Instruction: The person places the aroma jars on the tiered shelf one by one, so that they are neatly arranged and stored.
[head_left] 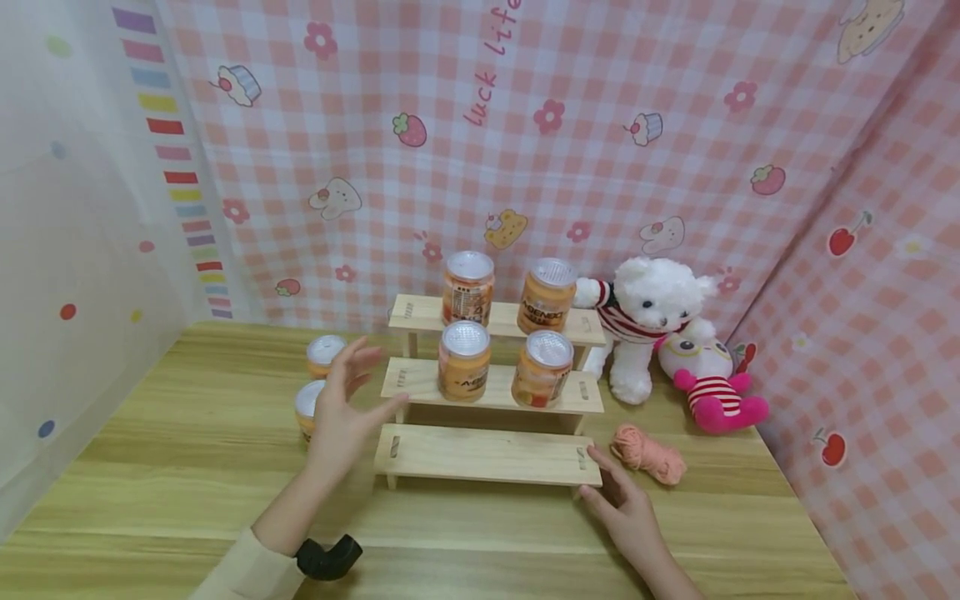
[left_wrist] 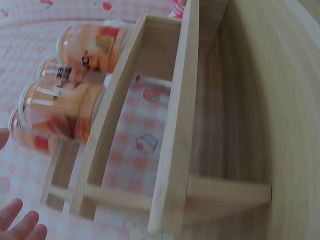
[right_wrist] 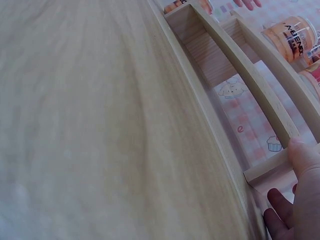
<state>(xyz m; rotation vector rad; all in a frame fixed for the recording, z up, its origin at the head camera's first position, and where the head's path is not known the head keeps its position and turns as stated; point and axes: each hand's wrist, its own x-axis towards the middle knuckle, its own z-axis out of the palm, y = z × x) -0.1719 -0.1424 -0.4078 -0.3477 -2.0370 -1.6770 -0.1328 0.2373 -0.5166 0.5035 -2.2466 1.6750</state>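
A three-tier wooden display stand (head_left: 487, 458) stands on the table, its lowest step bare. Two canned-fruit jars with silver lids are on the middle step, one a left jar (head_left: 464, 367); two more, including a right jar (head_left: 547, 300), are on the top step. My left hand (head_left: 345, 417) is raised beside the stand's left end, fingers spread, holding nothing. Behind it, two more jars (head_left: 326, 354) stand on the table, partly hidden. My right hand (head_left: 626, 512) holds the lowest step's right end; its thumb (right_wrist: 300, 152) is at the front corner.
A pink yarn skein (head_left: 648, 454) lies right of the stand. Behind it are a white plush dog (head_left: 656, 300) and a pink plush toy (head_left: 716, 387). Checked cloth (head_left: 465, 167) hangs close behind the stand. A black strap piece (head_left: 328, 557) shows at my left wrist.
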